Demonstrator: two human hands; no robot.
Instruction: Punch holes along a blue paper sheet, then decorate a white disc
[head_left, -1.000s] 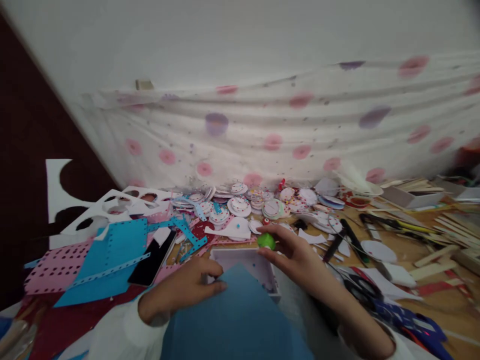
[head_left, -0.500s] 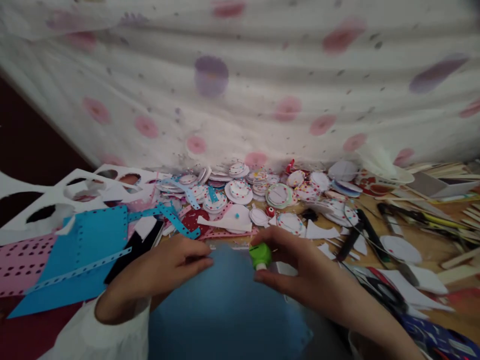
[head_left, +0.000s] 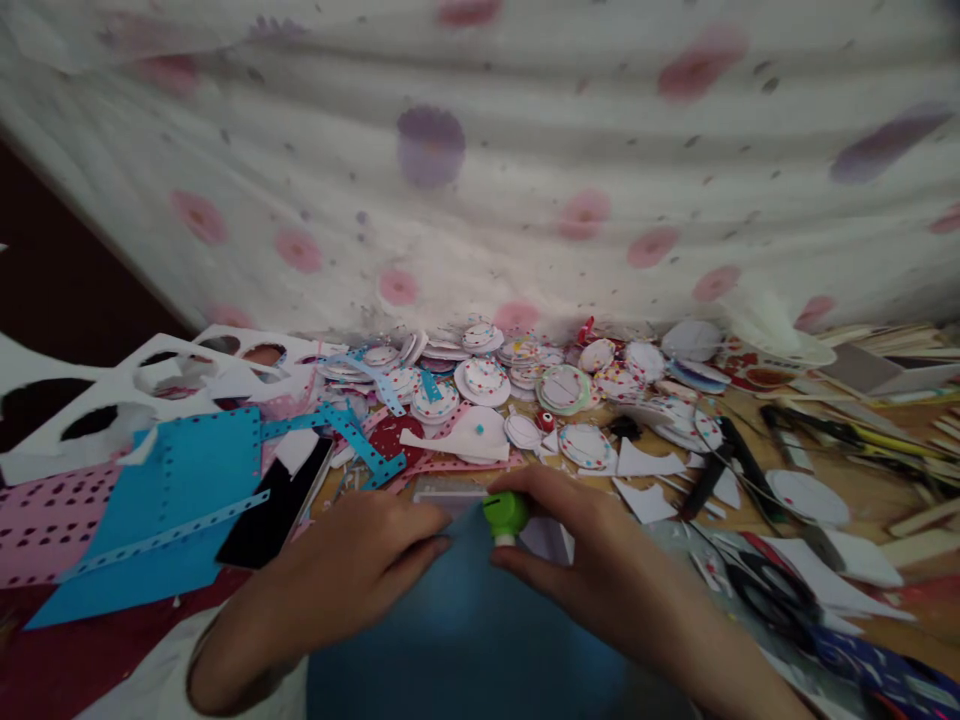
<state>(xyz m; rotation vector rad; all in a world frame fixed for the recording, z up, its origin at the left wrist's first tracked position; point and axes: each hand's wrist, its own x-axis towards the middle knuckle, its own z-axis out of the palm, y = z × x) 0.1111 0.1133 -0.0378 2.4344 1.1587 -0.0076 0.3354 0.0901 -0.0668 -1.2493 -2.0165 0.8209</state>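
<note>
A sheet of blue paper (head_left: 465, 640) lies in front of me. At its upper left edge my left hand (head_left: 360, 560) pinches the sheet between thumb and fingers. My right hand (head_left: 600, 560) grips a small green craft punch (head_left: 505, 512) with a white lower part, thumb below and index finger on top. The punch sits at the sheet's far edge, close to the left fingertips; whether paper is inside its slot I cannot tell. Beyond the hands, partly covered, is a clear plastic box (head_left: 450, 493).
Left are a blue sheet with punched edges (head_left: 180, 480), pink punched paper (head_left: 52, 520) and a black flat object (head_left: 274, 515). Stacked paper discs (head_left: 480, 380) line the back below a flowered curtain (head_left: 495, 180). Right lie scissors (head_left: 772, 590), paper scraps (head_left: 645, 498) and wooden sticks (head_left: 926, 545).
The right hand and green punch have moved slightly left, toward the left hand. The left hand has shifted a little right and down, and more of the plastic box shows.
</note>
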